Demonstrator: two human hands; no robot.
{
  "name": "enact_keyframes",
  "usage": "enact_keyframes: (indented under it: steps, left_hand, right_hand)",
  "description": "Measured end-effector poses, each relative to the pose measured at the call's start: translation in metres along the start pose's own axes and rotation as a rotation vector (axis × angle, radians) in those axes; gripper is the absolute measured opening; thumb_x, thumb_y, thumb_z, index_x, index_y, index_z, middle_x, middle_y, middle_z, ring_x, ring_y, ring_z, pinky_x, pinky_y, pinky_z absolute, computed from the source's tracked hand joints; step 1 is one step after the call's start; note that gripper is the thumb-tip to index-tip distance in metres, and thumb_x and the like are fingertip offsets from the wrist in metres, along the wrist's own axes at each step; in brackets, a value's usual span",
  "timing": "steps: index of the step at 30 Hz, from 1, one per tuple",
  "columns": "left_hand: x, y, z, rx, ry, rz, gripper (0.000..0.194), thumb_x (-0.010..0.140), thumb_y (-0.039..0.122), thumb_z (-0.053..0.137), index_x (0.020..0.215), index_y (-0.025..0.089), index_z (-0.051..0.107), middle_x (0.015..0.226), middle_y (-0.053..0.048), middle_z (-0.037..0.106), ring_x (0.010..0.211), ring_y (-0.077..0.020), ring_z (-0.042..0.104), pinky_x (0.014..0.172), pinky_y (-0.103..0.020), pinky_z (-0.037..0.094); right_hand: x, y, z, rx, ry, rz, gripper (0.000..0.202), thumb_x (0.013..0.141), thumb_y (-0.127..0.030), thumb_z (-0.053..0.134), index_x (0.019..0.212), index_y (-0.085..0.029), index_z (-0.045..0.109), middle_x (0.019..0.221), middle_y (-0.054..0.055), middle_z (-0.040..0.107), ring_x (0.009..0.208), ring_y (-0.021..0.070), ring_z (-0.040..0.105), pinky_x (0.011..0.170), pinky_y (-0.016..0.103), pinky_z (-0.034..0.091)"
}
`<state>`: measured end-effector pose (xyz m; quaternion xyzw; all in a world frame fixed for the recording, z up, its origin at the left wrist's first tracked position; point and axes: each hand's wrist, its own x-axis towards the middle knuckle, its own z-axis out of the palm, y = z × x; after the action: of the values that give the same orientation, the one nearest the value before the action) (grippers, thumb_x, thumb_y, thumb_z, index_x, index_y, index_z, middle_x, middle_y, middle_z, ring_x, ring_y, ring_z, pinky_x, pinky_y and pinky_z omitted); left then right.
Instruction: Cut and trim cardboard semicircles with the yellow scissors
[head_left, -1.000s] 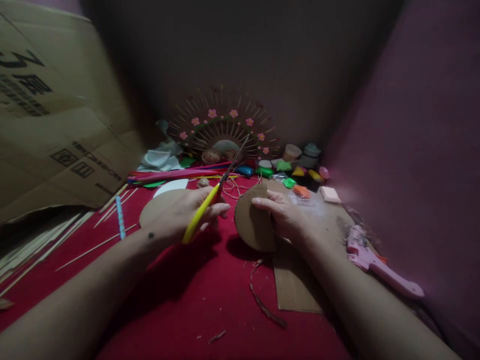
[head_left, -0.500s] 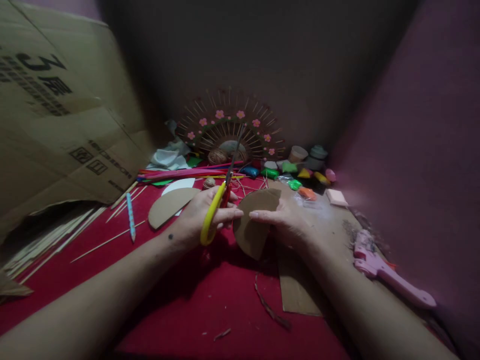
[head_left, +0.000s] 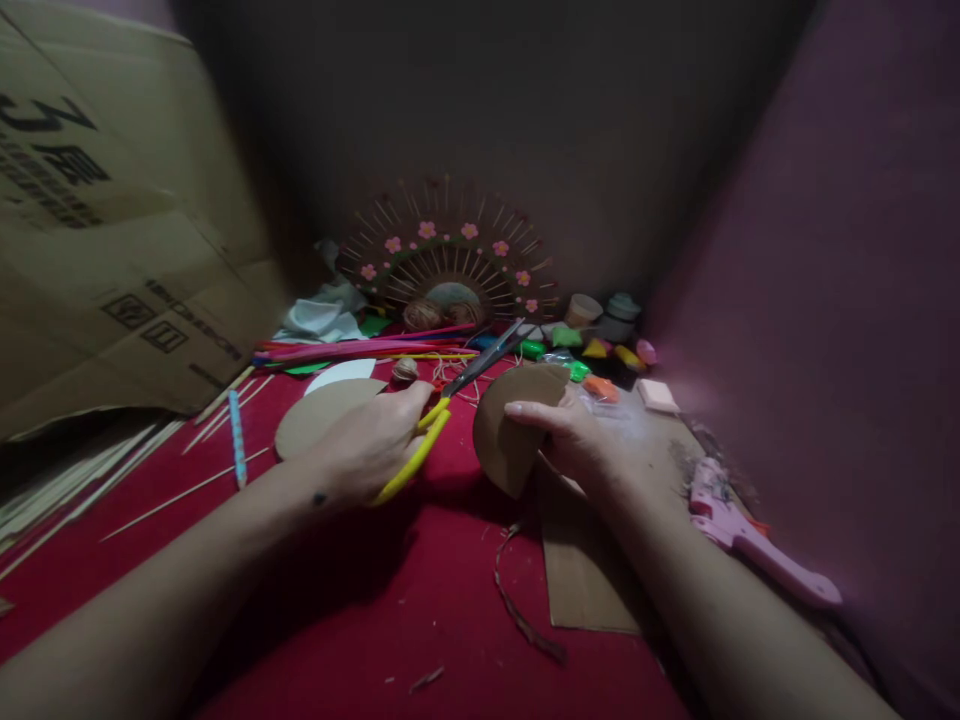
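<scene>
On my left hand [head_left: 379, 440] the fingers are curled around the yellow handles of the scissors [head_left: 480, 364]; I cannot tell which fingers pass through the loops. The blades point forward and to the right from these fingers, apart from the cardboard piece [head_left: 501, 430], which is in my right hand [head_left: 574, 430]. There I am pinching it at its right side: the thumb lies straight on the face turned to my camera, and the other fingers are hidden behind, so I cannot tell how they are placed. The piece has a rounded left edge and is between my two hands.

Under the right fingers, a flat cardboard sheet [head_left: 585, 590] lies on the red cloth [head_left: 450, 640], and a twisted brown strand [head_left: 517, 605] is nearer to me. To the right of this hand rests a pink glue gun [head_left: 757, 545]. Just beyond the left fingers are a larger rounded cardboard [head_left: 315, 415] and a white piece [head_left: 341, 373]; to their left lies a blue patterned stick [head_left: 238, 440]. Far ahead of both hands stands a fan-shaped ornament [head_left: 450, 255] with pink flowers.
</scene>
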<state>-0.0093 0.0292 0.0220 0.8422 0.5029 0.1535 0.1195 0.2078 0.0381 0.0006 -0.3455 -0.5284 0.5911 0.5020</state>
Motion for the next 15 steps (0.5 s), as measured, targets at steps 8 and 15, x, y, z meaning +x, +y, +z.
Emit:
enact_keyframes:
  steps: [8,15]
  left_hand:
    - [-0.0011,0.0116,-0.0026,0.146,-0.08,-0.046,0.02,0.084,0.035,0.031,0.081,0.02,0.043,0.075,-0.01,0.058,0.06,-0.0195,0.049,0.054,-0.033,0.027]
    - [-0.0012,0.0097,-0.0011,0.215,-0.088,-0.035,0.02,0.085,0.035,0.027,0.081,0.019,0.039,0.075,-0.01,0.058,0.059,-0.0187,0.048,0.053,-0.032,0.027]
  right_hand:
    - [0.001,-0.0021,-0.0016,0.061,-0.01,-0.049,0.02,0.063,-0.016,0.069,0.08,-0.021,0.062,0.076,0.0,0.061,0.069,0.0145,0.053,0.068,0.028,0.042]
    - [0.0022,0.0001,-0.0024,0.076,0.004,-0.024,0.021,0.059,-0.016,0.069,0.079,-0.02,0.063,0.077,0.0,0.063,0.069,0.0152,0.055,0.068,0.029,0.043]
